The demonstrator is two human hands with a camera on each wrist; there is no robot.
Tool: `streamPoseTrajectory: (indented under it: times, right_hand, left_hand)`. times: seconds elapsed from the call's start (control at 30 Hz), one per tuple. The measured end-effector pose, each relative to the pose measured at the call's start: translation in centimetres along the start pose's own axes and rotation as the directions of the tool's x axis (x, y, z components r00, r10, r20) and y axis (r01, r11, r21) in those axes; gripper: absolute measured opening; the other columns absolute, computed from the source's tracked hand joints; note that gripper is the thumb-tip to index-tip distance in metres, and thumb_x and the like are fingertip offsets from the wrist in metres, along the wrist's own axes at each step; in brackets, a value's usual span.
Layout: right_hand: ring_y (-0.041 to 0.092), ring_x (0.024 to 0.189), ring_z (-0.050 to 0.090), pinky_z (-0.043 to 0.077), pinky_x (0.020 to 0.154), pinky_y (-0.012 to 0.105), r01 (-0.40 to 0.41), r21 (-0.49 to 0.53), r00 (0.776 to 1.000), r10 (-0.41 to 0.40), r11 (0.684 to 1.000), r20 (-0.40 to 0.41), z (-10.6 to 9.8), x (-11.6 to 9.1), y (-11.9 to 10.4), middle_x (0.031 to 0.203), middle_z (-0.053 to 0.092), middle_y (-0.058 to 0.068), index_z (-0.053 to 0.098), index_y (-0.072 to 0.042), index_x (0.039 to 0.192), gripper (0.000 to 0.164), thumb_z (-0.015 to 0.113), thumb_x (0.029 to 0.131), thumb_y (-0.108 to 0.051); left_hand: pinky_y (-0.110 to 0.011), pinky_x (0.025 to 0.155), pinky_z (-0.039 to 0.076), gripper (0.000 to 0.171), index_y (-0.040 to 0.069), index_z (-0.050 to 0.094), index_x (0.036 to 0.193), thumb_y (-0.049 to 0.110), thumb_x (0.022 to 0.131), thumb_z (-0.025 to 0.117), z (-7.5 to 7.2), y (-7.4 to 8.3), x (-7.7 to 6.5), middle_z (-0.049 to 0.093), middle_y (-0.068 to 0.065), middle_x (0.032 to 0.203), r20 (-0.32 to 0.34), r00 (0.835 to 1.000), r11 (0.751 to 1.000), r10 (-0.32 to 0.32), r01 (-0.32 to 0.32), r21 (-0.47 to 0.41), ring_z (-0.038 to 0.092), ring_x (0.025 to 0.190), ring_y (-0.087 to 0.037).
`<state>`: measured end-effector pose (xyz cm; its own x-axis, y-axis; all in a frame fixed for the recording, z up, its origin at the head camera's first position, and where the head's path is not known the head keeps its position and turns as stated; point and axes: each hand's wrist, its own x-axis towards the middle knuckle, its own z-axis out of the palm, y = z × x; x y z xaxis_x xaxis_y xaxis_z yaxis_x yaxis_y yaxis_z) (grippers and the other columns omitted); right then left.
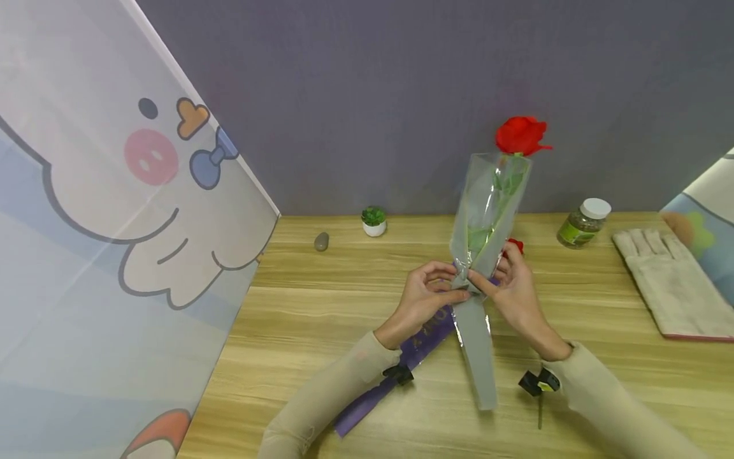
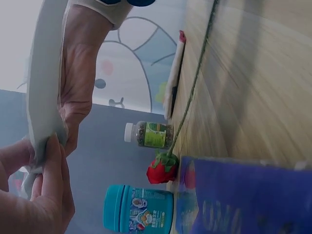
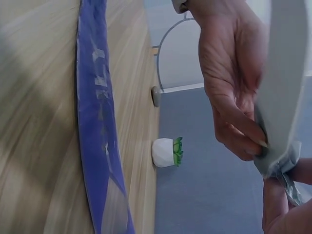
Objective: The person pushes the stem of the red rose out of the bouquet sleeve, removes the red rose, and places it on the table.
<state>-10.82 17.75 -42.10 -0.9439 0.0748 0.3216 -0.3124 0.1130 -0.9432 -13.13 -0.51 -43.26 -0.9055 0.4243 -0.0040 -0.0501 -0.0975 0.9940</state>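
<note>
Both hands hold a red rose [image 1: 520, 135] in a clear and grey wrapping sleeve [image 1: 477, 357], tilted over the table. My left hand [image 1: 421, 299] pinches the gathered waist of the sleeve from the left, thumb across the front. My right hand [image 1: 518, 296] pinches the same crumpled waist from the right, its thumb close to the left fingers. The left wrist view shows the left fingertips [image 2: 53, 161] pressed against the grey wrap. Beneath the hands lies a purple strip [image 1: 427, 341] with printed lettering, partly covered by the left forearm and sleeve.
A second red rose [image 2: 163, 168] lies on the table behind the right hand. Near it stand a teal jar [image 2: 139, 209] and a white-capped bottle [image 1: 583, 223]. A small potted plant [image 1: 374, 221] and grey stone [image 1: 322, 241] sit back left; a pale work glove [image 1: 673, 284] lies right.
</note>
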Motion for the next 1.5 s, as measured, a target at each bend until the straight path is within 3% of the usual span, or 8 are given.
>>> streamPoseTrajectory:
  times: [0.2,0.37,0.53,0.77,1.07,1.3,1.5]
  right_hand:
    - [-0.003,0.094,0.072,0.059,0.077,0.014,-0.029,0.018,0.999,0.028,0.999,0.037,-0.3,0.3,-0.1,0.108,0.073,-0.021,0.049,0.002,0.134,0.052,0.072,0.088,0.015]
    - [-0.003,0.094,0.073,0.06,0.079,0.015,-0.056,0.029,0.997,0.054,0.998,0.048,-0.4,0.4,-0.1,0.107,0.073,-0.022,0.048,0.002,0.135,0.053,0.073,0.089,0.013]
    - [-0.002,0.093,0.074,0.061,0.077,0.017,-0.097,0.08,0.995,0.094,0.992,0.035,-0.8,0.8,-0.3,0.105,0.074,-0.02,0.05,-0.007,0.137,0.055,0.074,0.09,0.01]
    - [-0.001,0.093,0.074,0.062,0.076,0.019,-0.118,0.118,0.993,0.116,0.986,0.027,-1.4,1.5,-0.9,0.108,0.074,-0.019,0.048,-0.012,0.143,0.062,0.074,0.09,0.009]
    - [0.0,0.088,0.075,0.061,0.073,0.017,-0.107,0.151,0.994,0.109,0.983,-0.003,-1.8,1.8,-1.0,0.102,0.076,-0.016,0.054,-0.017,0.131,0.056,0.075,0.088,0.012]
    - [0.0,0.092,0.074,0.061,0.076,0.018,-0.115,0.113,0.993,0.114,0.987,0.008,-1.7,1.6,-1.0,0.107,0.074,-0.018,0.052,-0.017,0.134,0.058,0.076,0.088,0.01]
    - [-0.001,0.092,0.073,0.061,0.076,0.018,-0.119,0.073,0.993,0.118,0.99,0.012,-1.6,1.2,-0.7,0.106,0.073,-0.02,0.052,-0.015,0.137,0.06,0.077,0.088,0.009]
  left_hand:
    - [-0.019,0.078,0.055,0.041,0.001,0.063,0.124,-0.002,0.087,0.08,-0.5,-0.1,-0.2,0.066,0.003,0.112,0.058,0.998,0.998,0.023,-0.026,0.064,0.065,0.087,-0.006]
    - [-0.027,0.089,0.057,0.045,0.002,0.063,0.128,0.0,0.087,0.081,-0.8,-0.1,-0.3,0.067,-0.007,0.124,0.08,0.997,0.993,0.018,-0.027,0.114,0.065,0.095,-0.007]
    - [-0.024,0.082,0.058,0.047,0.003,0.064,0.128,0.001,0.084,0.083,-1.1,-0.2,-0.6,0.067,-0.011,0.127,0.101,0.995,0.983,-0.016,-0.003,0.182,0.065,0.092,-0.007]
    - [-0.029,0.076,0.064,0.05,0.002,0.063,0.131,-0.005,0.084,0.081,-1.1,0.0,-0.7,0.07,-0.018,0.123,0.186,0.981,0.99,-0.051,0.024,0.142,0.072,0.088,-0.007]
    - [-0.027,0.079,0.063,0.051,0.0,0.062,0.13,-0.009,0.082,0.08,-1.4,0.2,-0.7,0.069,-0.01,0.117,0.245,0.965,0.988,-0.098,0.065,0.139,0.071,0.092,-0.007]
    - [-0.027,0.082,0.063,0.055,0.005,0.059,0.136,-0.002,0.086,0.079,-1.5,0.6,-0.1,0.069,-0.015,0.124,0.231,0.97,0.981,-0.073,0.028,0.193,0.07,0.094,-0.006]
    - [-0.024,0.084,0.06,0.052,0.006,0.057,0.14,0.007,0.092,0.078,-1.4,0.9,0.7,0.068,-0.02,0.132,0.143,0.989,0.983,-0.023,-0.004,0.185,0.067,0.094,-0.004]
